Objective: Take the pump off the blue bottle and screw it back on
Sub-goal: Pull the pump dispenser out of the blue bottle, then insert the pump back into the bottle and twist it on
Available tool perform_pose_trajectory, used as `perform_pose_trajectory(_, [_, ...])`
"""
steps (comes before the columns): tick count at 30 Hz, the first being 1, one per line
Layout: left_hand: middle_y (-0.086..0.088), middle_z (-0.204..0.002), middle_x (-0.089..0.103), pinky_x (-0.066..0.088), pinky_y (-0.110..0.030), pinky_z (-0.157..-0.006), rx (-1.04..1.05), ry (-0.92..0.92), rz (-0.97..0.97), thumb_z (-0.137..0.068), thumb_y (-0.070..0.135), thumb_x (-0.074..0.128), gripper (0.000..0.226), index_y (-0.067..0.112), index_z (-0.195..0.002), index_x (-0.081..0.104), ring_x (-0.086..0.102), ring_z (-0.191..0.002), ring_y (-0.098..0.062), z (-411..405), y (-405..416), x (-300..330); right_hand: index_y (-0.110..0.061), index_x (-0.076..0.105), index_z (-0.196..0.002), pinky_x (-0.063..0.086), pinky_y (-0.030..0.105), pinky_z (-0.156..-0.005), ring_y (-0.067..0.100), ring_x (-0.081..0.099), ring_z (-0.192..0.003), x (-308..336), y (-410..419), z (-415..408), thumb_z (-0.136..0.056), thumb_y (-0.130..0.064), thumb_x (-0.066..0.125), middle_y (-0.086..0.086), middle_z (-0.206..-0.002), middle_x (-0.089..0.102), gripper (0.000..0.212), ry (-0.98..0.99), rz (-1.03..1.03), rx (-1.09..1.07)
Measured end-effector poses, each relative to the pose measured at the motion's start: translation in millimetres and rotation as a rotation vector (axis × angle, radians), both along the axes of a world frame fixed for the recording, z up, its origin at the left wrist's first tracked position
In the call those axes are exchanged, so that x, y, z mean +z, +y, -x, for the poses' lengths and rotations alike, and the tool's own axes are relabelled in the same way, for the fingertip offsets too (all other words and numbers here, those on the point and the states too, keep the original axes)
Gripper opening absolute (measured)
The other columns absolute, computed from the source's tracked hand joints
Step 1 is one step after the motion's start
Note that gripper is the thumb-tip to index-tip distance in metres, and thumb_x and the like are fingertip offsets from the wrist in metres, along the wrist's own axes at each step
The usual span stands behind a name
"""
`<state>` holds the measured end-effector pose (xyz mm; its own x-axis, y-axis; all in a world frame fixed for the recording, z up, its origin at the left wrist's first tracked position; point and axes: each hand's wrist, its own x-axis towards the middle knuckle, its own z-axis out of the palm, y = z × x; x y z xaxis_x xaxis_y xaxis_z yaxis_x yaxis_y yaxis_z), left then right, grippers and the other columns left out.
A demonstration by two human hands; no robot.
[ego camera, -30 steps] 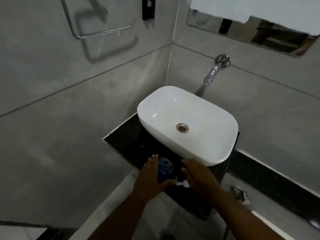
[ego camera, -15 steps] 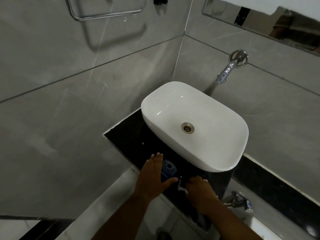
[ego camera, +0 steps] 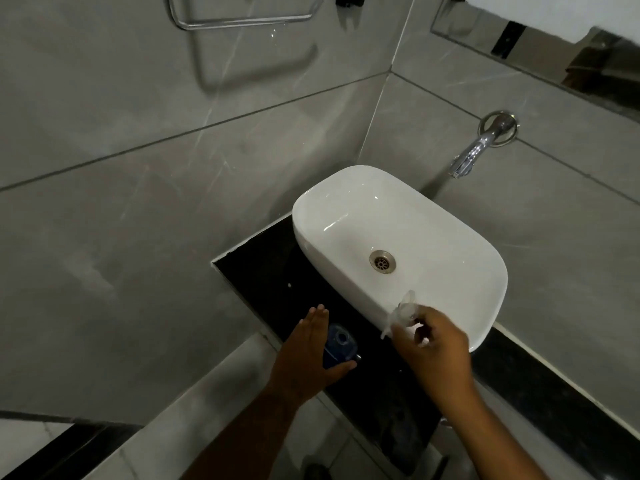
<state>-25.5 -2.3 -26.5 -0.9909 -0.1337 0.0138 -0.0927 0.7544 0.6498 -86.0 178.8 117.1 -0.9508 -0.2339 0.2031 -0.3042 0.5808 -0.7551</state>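
Observation:
The blue bottle (ego camera: 339, 344) stands on the black counter (ego camera: 270, 271), seen from above with its round neck open and no pump on it. My left hand (ego camera: 308, 355) wraps its left side, thumb under the near edge. My right hand (ego camera: 433, 344) is raised to the right of the bottle, in front of the basin's near rim, and holds the whitish translucent pump (ego camera: 401, 311). The pump is blurred and tilted, and it is apart from the bottle.
A white oval basin (ego camera: 450, 244) with a metal drain (ego camera: 382, 261) sits on the counter just beyond the hands. A chrome tap (ego camera: 481, 147) juts from the right wall. A chrome towel rail (ego camera: 242, 20) hangs on the left wall.
My right hand has lifted up and to the right, carrying the pump away from the bottle's neck. The left hand has stayed on the bottle. The view has shifted slightly.

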Motion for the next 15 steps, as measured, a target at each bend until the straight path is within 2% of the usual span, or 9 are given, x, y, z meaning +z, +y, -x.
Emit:
perform_pose_trajectory(2, [-0.004, -0.161, 0.009, 0.009, -0.032, -0.119, -0.007, 0.011, 0.017, -0.070, 0.088, 0.034, 0.112, 0.017, -0.150, 0.001, 0.003, -0.146, -0.016, 0, -1, -2, -0.035, 0.066, -0.088, 0.047, 0.024, -0.054, 0.014, 0.053, -0.059, 20, -9, 2, -0.073, -0.007, 0.078, -0.007, -0.081, 0.068, 0.034, 0.022, 0.097, 0.013])
perform_pose_trajectory(6, [-0.002, -0.161, 0.008, 0.009, -0.034, -0.119, -0.004, 0.021, 0.029, -0.070, 0.088, 0.035, 0.110, 0.021, -0.148, -0.005, 0.003, -0.146, -0.016, 1, -2, -4, -0.015, 0.071, -0.097, 0.047, 0.016, -0.053, 0.015, 0.056, -0.065, 40, -25, -1, -0.074, -0.002, 0.077, -0.006, -0.083, 0.069, 0.027, 0.082, 0.087, 0.080])
perform_pose_trajectory(9, [-0.002, -0.161, 0.008, 0.010, -0.034, -0.119, -0.001, 0.026, 0.030, -0.071, 0.088, 0.034, 0.107, 0.024, -0.145, -0.009, 0.001, -0.146, -0.014, 0, -1, -5, -0.016, 0.070, -0.096, 0.046, 0.007, -0.057, 0.012, 0.060, -0.072, 35, -32, -6, -0.074, -0.001, 0.077, -0.011, -0.081, 0.068, 0.028, 0.085, 0.094, 0.083])
perform_pose_trajectory(12, [0.000, -0.160, 0.005, 0.006, -0.031, -0.118, -0.002, 0.039, 0.033, -0.072, 0.087, 0.035, 0.105, 0.025, -0.144, -0.009, -0.001, -0.145, -0.013, -1, -1, -4, -0.014, 0.071, -0.097, 0.044, 0.004, -0.060, 0.006, 0.062, -0.073, 23, -35, -9, -0.076, -0.004, 0.077, -0.005, -0.080, 0.069, 0.025, 0.085, 0.050, 0.089])
perform_pose_trajectory(15, [0.002, -0.157, -0.001, 0.001, -0.029, -0.117, -0.010, 0.050, 0.040, -0.074, 0.083, 0.039, 0.104, 0.024, -0.143, -0.010, -0.004, -0.145, -0.014, -2, 0, -2, -0.014, 0.071, -0.099, 0.043, 0.003, -0.057, 0.003, 0.062, -0.070, 11, -37, -12, -0.076, -0.009, 0.077, -0.005, -0.076, 0.068, 0.024, 0.049, 0.029, 0.106])
